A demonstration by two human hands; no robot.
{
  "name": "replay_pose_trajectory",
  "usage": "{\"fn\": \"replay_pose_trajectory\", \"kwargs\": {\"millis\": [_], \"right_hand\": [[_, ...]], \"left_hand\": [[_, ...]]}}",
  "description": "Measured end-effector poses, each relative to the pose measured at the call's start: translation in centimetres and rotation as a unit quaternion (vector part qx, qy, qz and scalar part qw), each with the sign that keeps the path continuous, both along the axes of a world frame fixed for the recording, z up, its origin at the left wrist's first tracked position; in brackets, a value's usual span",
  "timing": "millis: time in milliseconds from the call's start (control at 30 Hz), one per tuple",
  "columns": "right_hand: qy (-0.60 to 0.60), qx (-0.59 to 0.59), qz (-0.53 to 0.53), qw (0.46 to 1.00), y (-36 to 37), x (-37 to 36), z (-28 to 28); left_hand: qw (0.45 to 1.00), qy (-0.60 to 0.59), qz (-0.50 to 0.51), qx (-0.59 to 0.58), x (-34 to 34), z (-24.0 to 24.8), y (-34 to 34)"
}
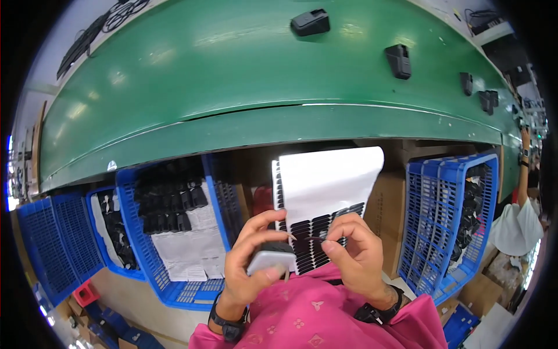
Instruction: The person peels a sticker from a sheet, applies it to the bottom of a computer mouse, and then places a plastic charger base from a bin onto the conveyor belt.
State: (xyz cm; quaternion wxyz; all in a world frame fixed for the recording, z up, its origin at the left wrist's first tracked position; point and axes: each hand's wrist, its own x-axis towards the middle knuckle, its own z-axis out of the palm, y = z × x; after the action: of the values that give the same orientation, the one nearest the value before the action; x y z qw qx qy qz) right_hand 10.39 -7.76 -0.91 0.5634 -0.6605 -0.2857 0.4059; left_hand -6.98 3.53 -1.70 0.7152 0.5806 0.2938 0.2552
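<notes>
My left hand [239,273] is closed around a small grey-and-black plastic part [270,261], its thumb on the light grey face. Between finger and thumb, my right hand [361,254] pinches a thin dark strip [314,238], whose free end points toward the left fingertips. Under both hands lies a stack of white backing sheets [328,177] with rows of black oblong stickers [304,247]. Its top sheet is folded back over the far side. Pink clothing covers my lap just below the hands.
Beyond my hands runs a green conveyor belt [174,70] carrying spaced black plastic parts [399,61]. Blue crates [453,174] stand on both sides; the left crate [174,296] holds rows of black parts on white paper. Another person's arm [523,168] reaches in at far right.
</notes>
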Motion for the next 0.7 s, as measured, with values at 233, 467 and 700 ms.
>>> {"fn": "replay_pose_trajectory", "kwargs": {"millis": [233,467,700], "right_hand": [[-0.021,0.009,0.046,0.999,-0.1,0.7,0.3],[0.021,-0.002,-0.067,0.998,0.1,0.4,0.4],[-0.042,0.013,-0.024,0.999,-0.1,1.3,0.1]], "left_hand": [[0.999,0.015,-0.047,0.014,1.6,0.3,-1.1],[0.998,0.044,0.036,0.004,2.3,-0.6,-2.5],[0.996,-0.031,0.045,-0.072,3.1,-1.3,-2.9]]}}
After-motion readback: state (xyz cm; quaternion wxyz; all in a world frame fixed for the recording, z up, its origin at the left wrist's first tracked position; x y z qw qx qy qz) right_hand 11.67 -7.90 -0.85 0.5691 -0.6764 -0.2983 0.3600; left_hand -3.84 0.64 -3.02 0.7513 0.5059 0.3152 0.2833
